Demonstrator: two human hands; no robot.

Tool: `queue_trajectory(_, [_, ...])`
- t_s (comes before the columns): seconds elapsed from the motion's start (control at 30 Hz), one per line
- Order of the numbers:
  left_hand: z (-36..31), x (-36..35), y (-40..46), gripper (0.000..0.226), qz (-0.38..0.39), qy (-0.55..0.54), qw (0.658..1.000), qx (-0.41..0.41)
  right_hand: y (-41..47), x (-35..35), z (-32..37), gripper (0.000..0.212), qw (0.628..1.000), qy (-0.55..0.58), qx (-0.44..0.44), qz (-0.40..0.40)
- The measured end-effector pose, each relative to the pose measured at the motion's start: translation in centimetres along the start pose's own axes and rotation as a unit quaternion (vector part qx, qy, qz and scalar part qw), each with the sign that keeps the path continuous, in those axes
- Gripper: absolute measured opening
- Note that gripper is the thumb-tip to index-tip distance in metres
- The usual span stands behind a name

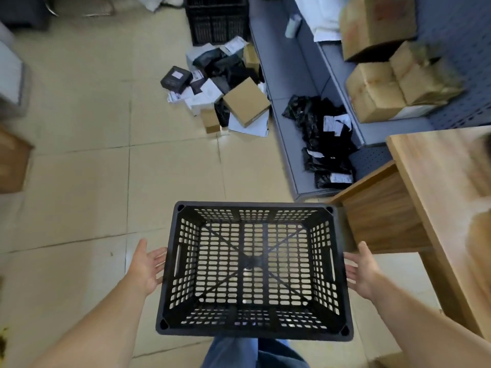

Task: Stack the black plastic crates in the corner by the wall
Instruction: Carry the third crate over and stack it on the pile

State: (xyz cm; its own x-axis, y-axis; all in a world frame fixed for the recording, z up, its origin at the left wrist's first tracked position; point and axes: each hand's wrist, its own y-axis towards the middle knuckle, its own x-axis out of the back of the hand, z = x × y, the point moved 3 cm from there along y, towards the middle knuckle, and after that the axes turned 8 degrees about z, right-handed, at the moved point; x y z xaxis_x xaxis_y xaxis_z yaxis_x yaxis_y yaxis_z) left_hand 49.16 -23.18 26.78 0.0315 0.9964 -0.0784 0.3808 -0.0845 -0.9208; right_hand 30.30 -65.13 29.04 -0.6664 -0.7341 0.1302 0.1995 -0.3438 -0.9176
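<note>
While crate [253,269] sits upright, open hands flank it.

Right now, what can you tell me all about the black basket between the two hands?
The black crate looks plastic, rectangular and empty, open side up. Its walls and floor are slotted grids, the floor crossed by diagonal ribs, with a handle slot on each short side. The left hand and right hand flank it, fingers straight.

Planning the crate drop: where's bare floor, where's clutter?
Bare tiles left of the parcel pile, from there down to the held crate. Crowded: the pile fills the floor between the far crate and the shelf; table hems in the right.
</note>
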Motion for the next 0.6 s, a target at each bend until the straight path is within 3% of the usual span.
queue_trajectory(0.33, [4.0, 7.9, -5.8, 0.081, -0.074, -0.109, 0.991, -0.005, -3.1, -7.9, 4.5, 0.069, 0.986, -0.147, 0.016, 0.081])
queue_trajectory(0.6, [9.5, 11.7, -10.1, 0.083, -0.125, -0.228, 0.965, -0.016, -4.1, -13.7, 6.3, 0.067, 0.957, -0.252, 0.025, 0.142])
